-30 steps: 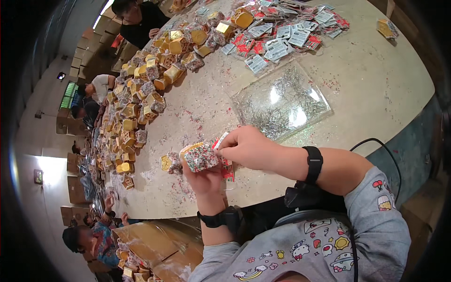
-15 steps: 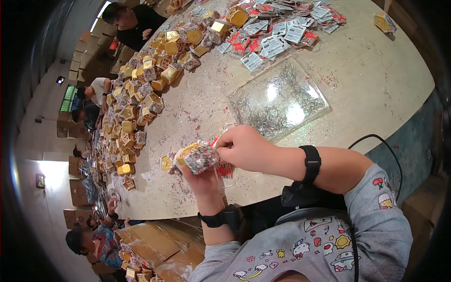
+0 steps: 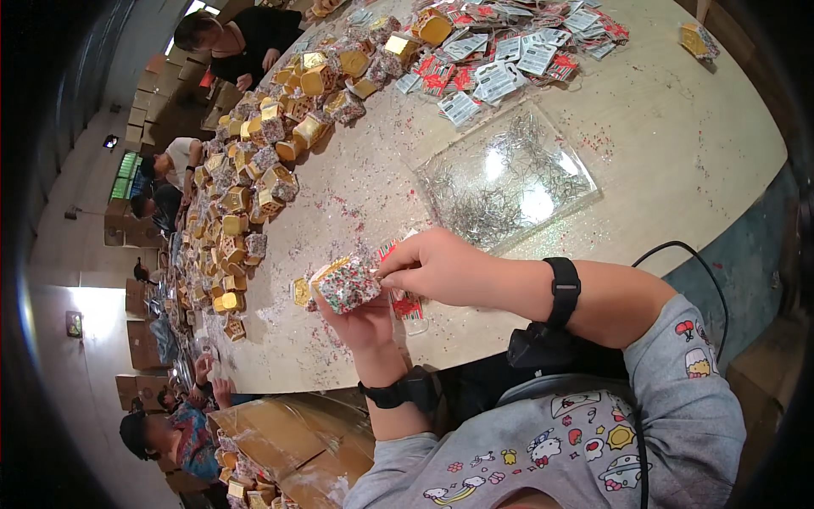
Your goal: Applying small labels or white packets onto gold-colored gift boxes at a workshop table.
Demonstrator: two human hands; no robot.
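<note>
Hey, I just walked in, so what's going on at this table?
Someone's left hand is holding a small beaded piece above the table. The right hand has its fingers at the piece's right end; anything between them is too small to make out. Beyond lies a clear tray of thin metal bits, with a heap of tags farther back. More gold and beaded pieces are piled leftward, with other people past them.
</note>
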